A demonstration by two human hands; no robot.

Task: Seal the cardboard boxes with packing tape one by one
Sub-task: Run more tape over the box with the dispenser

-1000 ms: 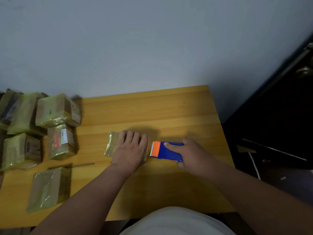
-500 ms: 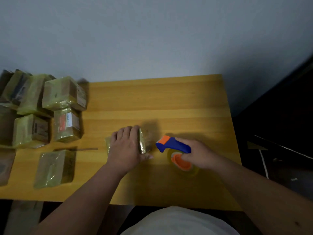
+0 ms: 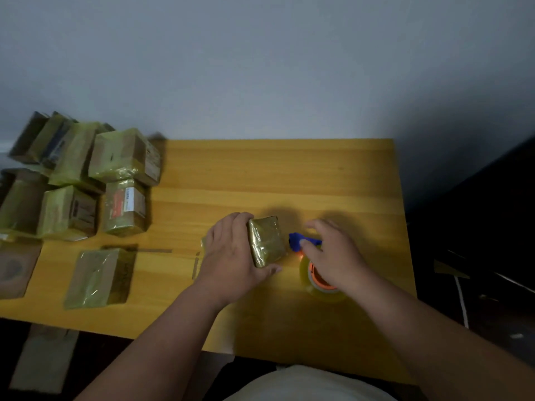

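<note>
Fingers [image 3: 228, 227] of the left hand [image 3: 231, 256] curl over the far edge of one small tape-wrapped cardboard box [image 3: 267, 241], thumb under its near corner, so the box is gripped and tipped up on edge above the middle of the wooden table [image 3: 275, 175]. From the left: a cluster of wrapped boxes crowds the table's far-left corner; about six can be counted, the back ones too blurred to separate. Clearest are the big upper box [image 3: 124, 154], the labelled box [image 3: 126, 208] with a red-and-white sticker below it, and the box [image 3: 68, 211] beside that. Nearer, one flat brown parcel [image 3: 16, 267] lies at the left edge, and one flat wrapped parcel [image 3: 100, 276] lies just right of it. Right of the held box, the right hand [image 3: 335, 259] rests over one tape dispenser [image 3: 304, 243], blue handle, orange core, with its clear roll [image 3: 321, 293] on the table; fingers spread and only loosely bent, not visibly gripping it. Dispenser nose sits just beside the box.
</note>
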